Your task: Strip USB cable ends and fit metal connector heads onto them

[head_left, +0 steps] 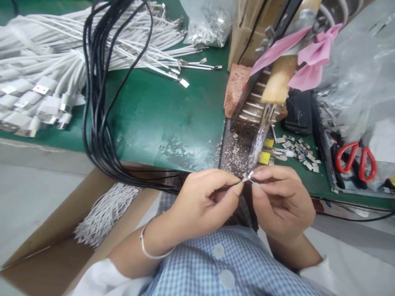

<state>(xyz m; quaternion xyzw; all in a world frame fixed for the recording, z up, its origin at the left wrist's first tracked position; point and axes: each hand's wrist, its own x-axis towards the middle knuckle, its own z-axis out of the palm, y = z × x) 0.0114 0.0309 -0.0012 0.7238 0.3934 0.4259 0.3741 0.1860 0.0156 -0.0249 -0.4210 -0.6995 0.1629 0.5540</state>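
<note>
My left hand (212,197) pinches the stripped end of a black cable (160,186), its fine coloured wires (245,179) showing at the fingertips. Facing it, my right hand (282,199) has thumb and fingers closed on a small metal connector (251,174). The two sets of fingertips almost meet, and the wires reach the connector. Just above is the tip of a soldering iron (258,142), fixed pointing down, with a wooden handle (279,80) and pink cloth ties. The exact contact between wires, connector and iron is too small to tell.
A looped black cable bundle (95,102) hangs over the table edge. White USB cables (40,90) pile up at left; more lie in a cardboard box (46,230) below. A brick (236,88), loose connectors (300,150) and red-handled pliers (367,164) are on the right.
</note>
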